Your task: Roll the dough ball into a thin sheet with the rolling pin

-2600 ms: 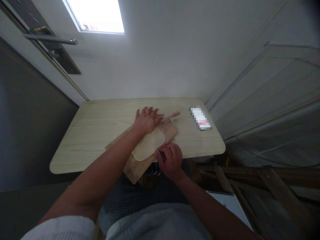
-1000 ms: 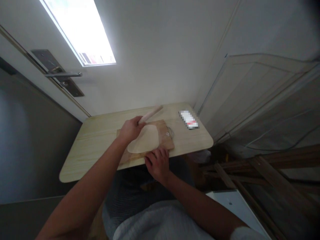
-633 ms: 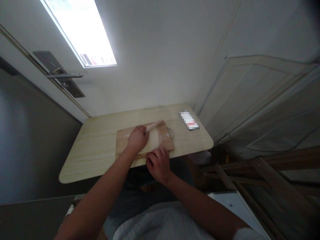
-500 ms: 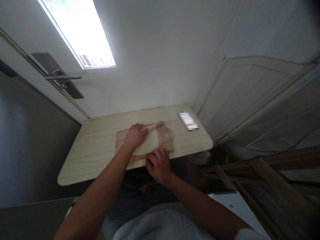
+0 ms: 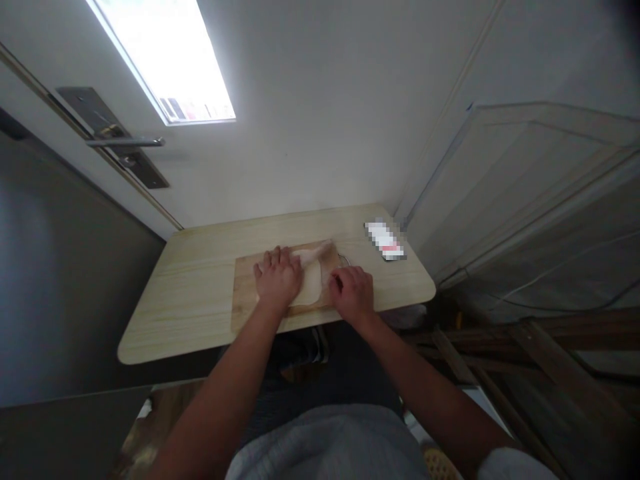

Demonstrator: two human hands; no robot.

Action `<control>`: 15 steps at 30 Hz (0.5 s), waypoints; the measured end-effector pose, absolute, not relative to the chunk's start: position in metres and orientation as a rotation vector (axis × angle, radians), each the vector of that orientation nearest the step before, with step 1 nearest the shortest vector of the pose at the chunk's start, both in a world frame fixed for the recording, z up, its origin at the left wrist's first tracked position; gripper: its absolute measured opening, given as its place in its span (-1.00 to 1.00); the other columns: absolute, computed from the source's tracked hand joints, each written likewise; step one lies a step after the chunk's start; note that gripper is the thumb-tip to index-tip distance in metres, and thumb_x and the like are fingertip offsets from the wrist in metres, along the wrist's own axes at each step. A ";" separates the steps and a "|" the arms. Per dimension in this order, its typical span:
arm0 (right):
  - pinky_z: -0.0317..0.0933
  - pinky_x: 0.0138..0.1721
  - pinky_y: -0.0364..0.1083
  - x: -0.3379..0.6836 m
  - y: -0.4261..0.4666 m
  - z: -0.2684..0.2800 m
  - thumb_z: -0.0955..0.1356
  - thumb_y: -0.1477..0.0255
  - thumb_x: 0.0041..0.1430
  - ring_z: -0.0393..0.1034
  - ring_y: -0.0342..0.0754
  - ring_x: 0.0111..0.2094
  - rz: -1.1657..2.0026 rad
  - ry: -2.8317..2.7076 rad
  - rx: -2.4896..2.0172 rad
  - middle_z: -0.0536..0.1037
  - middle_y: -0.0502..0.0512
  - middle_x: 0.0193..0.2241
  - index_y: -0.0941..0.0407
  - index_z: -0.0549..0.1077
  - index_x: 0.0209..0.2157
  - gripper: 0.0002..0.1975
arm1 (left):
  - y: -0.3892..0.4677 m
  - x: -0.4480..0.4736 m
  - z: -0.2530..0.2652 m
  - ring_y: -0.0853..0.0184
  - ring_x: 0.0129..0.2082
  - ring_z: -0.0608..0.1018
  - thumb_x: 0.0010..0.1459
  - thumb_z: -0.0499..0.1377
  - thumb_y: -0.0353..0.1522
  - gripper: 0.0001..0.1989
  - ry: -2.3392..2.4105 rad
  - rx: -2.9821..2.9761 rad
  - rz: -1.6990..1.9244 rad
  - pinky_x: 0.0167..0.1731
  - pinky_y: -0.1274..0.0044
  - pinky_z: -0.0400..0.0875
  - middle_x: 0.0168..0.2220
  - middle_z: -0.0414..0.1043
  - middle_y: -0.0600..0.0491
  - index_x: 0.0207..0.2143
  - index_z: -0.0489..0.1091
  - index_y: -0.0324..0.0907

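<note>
A pale flat sheet, which looks like rolled-out dough, lies on a wooden cutting board. Along its far side runs a pale raised strip, a fold or a roll; I cannot tell which. My left hand rests palm down on the sheet's left part, fingers spread, covering some of it. At the board's right end my right hand is closed, its fingers curled towards the thumb. What its fingertips pinch, if anything, is hidden. The board's metal ring shows just beyond that hand.
The board lies on a light wood-grain table with rounded corners. A phone with a blurred screen lies at the far right. Behind the table stands a white door with a handle. Wooden beams are at the lower right.
My right hand has moved right and away from me, from the board's near edge to its right end. My left hand has shifted slightly nearer and flattened out, its fingers now spread.
</note>
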State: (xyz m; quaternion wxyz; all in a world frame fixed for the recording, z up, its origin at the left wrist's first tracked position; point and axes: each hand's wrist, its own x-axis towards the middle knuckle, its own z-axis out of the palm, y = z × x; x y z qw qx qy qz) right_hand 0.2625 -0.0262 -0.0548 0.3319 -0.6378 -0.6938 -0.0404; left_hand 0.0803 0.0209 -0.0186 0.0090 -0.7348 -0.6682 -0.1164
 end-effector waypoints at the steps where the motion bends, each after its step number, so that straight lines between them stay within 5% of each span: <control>1: 0.03 -0.20 -0.03 0.261 -0.023 -0.053 0.33 0.43 0.27 0.34 0.04 -0.22 -0.106 -1.814 -1.696 0.57 0.11 -0.34 0.08 0.50 -0.30 -0.90 | 0.018 0.083 -0.019 -0.10 0.34 0.20 0.40 -0.30 -0.10 -0.38 -2.094 -2.277 -0.372 0.21 -0.06 0.12 0.35 0.19 -0.19 0.31 0.21 -0.17; 15: -0.10 -0.25 -0.02 0.248 -0.011 -0.055 0.30 0.47 0.30 0.38 0.05 -0.26 -0.105 -1.808 -1.894 0.59 0.13 -0.35 0.08 0.52 -0.19 -0.85 | 0.053 0.071 -0.019 -0.11 0.29 0.24 0.41 -0.29 -0.10 -0.43 -2.124 -2.239 -0.417 0.22 -0.16 -0.01 0.29 0.27 -0.14 0.23 0.31 -0.04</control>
